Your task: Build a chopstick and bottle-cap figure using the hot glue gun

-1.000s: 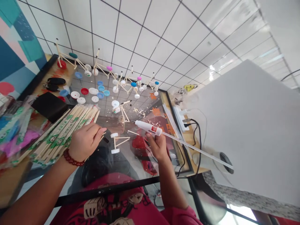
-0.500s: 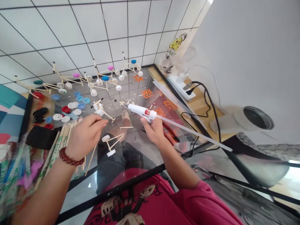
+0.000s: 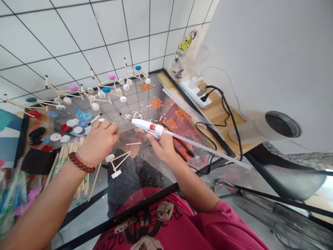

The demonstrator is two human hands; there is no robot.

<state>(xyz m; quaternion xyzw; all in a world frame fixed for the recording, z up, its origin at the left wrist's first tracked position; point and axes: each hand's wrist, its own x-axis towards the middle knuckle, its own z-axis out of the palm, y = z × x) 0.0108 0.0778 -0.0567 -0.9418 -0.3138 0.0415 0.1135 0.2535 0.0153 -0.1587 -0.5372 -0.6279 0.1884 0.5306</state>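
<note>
A: What's in the right hand [image 3: 163,147]?

B: Its grip is wrapped round a white glue gun [image 3: 147,125], centre of the frame, nozzle pointing left. A clear glue stick [image 3: 208,150] trails out of it toward the right.

A: And the left hand [image 3: 98,141]?

B: Left of centre, grip closed on a thin wooden stick [image 3: 94,119]. Just below, between the hands, a small stick frame [image 3: 116,163] with white caps lies on the glass worktop [image 3: 148,158].
</note>
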